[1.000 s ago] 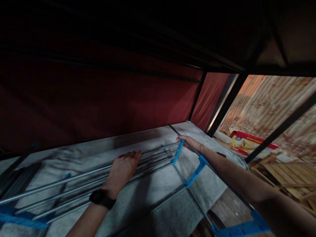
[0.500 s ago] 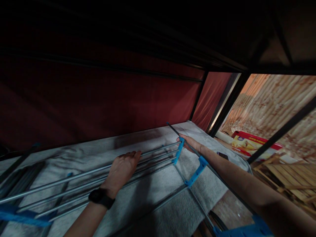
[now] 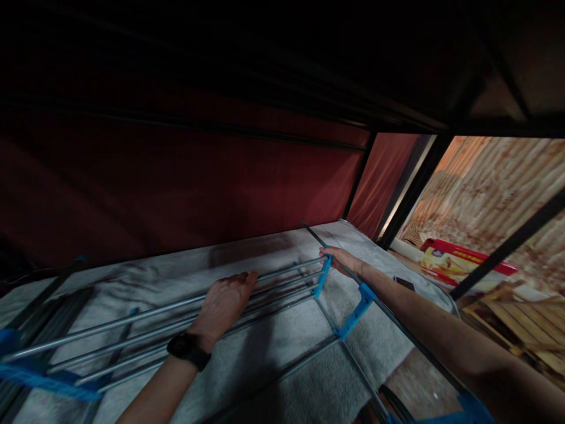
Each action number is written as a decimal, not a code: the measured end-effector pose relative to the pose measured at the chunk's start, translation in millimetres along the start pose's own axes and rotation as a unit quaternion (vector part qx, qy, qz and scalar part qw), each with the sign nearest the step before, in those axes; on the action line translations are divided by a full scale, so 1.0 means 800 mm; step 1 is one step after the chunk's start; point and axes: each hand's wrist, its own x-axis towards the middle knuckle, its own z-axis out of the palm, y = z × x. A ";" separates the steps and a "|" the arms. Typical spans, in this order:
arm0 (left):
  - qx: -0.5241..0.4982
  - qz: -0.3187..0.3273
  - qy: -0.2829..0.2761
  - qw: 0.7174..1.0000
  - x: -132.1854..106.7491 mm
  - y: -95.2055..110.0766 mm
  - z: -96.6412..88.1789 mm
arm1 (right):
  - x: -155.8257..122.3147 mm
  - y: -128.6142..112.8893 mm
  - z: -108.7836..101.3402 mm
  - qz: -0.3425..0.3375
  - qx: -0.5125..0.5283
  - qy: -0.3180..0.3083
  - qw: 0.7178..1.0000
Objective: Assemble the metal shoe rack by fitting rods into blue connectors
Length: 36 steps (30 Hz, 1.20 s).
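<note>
One rack [image 3: 354,314] is on the bed [image 3: 265,241] at six o'clock; left hand [image 3: 226,303] curls over it, grip hidden; right hand [image 3: 339,259] is closed around its corner. Box [image 3: 457,263] at three o'clock: contents hidden.

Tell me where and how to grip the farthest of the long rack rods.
Best, I'd judge, on the bare stretch of the farthest rod between the left hand and the blue bracket by the right hand. Come from above, fingers curling over its far side: the rod is slim and straight, and other rods run close along its near side.
</note>
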 end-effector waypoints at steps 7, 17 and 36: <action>-0.021 -0.005 -0.022 1.000 0.002 0.005 -0.003 | 0.001 -0.001 0.001 0.029 0.010 0.014 0.999; -0.009 0.009 0.000 1.000 -0.007 0.003 0.005 | 0.005 0.004 -0.001 0.039 0.024 0.021 0.999; -0.050 -0.004 -0.026 0.998 -0.010 0.003 0.005 | 0.003 0.005 -0.022 0.042 -0.080 -0.071 0.993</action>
